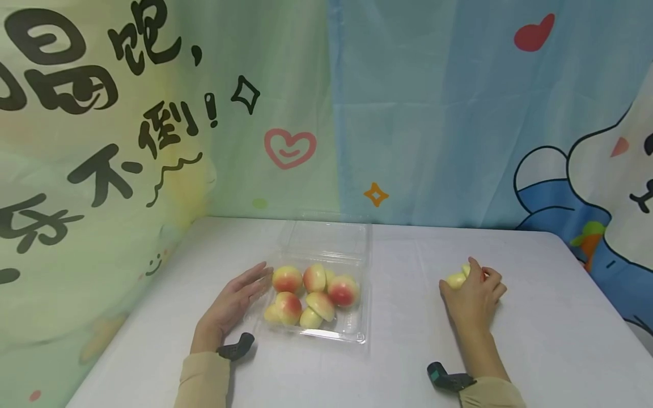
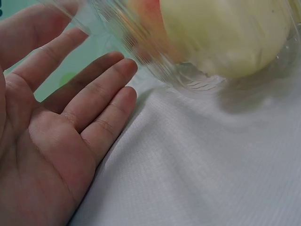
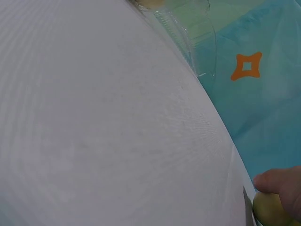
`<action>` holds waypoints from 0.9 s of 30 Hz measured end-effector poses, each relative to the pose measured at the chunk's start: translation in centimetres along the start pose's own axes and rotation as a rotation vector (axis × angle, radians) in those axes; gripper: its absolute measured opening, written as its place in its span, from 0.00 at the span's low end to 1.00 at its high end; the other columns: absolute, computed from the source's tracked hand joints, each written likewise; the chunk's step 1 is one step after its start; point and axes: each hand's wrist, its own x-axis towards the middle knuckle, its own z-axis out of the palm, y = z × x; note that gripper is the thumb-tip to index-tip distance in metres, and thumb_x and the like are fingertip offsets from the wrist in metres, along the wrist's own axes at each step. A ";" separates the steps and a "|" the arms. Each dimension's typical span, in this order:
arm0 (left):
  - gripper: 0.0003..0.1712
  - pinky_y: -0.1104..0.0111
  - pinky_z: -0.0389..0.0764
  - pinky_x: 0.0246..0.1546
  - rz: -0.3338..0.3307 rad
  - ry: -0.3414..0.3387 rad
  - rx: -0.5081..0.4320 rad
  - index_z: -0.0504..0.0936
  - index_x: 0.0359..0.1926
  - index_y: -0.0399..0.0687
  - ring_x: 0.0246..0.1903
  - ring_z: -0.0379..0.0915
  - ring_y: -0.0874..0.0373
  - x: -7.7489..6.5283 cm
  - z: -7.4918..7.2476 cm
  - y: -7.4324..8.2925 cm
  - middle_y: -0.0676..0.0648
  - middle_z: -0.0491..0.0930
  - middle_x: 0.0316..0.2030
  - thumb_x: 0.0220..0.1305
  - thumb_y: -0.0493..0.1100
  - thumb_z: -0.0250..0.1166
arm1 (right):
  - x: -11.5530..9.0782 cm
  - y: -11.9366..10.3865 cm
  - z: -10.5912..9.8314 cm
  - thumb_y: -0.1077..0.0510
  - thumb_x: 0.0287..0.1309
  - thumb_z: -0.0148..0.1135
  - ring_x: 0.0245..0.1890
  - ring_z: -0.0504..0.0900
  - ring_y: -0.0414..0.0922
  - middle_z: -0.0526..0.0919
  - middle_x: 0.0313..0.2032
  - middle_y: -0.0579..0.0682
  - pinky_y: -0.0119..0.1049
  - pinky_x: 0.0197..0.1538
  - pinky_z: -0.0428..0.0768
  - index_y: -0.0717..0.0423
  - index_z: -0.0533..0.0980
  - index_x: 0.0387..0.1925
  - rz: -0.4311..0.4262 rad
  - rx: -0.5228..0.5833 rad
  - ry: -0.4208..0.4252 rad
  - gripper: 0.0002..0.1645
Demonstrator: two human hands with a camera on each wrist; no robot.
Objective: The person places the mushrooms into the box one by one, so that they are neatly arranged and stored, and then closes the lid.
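A clear plastic box [image 1: 352, 335] lies with its lid [image 1: 326, 235] raised at the back. Several red-and-yellow mushrooms [image 1: 342, 290] with pale stems fill much of it. Beside the box's left wall rests my left hand [image 1: 230, 303], fingers extended; the left wrist view shows the palm [image 2: 61, 146] and fingertips close to the clear plastic [image 2: 197, 84]. Off to the right, my right hand [image 1: 470, 303] grips a mushroom [image 1: 456, 280] at the table, largely covered by the fingers. The right wrist view catches only the thumb [image 3: 277, 182] against its yellowish surface [image 3: 270, 209].
A white cloth [image 1: 403, 317] covers the table, and a wide stretch of it lies between the box and my right hand. Behind the table's back edge hangs a printed curtain [image 1: 418, 113]. Each wrist carries a small dark device [image 1: 237, 347].
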 end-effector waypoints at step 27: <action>0.33 0.44 0.33 0.71 0.045 -0.084 0.102 0.58 0.71 0.48 0.74 0.40 0.48 -0.5 0.0 0.1 0.45 0.54 0.73 0.66 0.33 0.53 | 0.0 -0.1 -0.6 0.59 0.48 0.70 0.59 0.64 0.69 0.54 0.64 0.70 0.63 0.60 0.66 0.60 0.43 0.74 -0.050 0.087 -0.126 0.59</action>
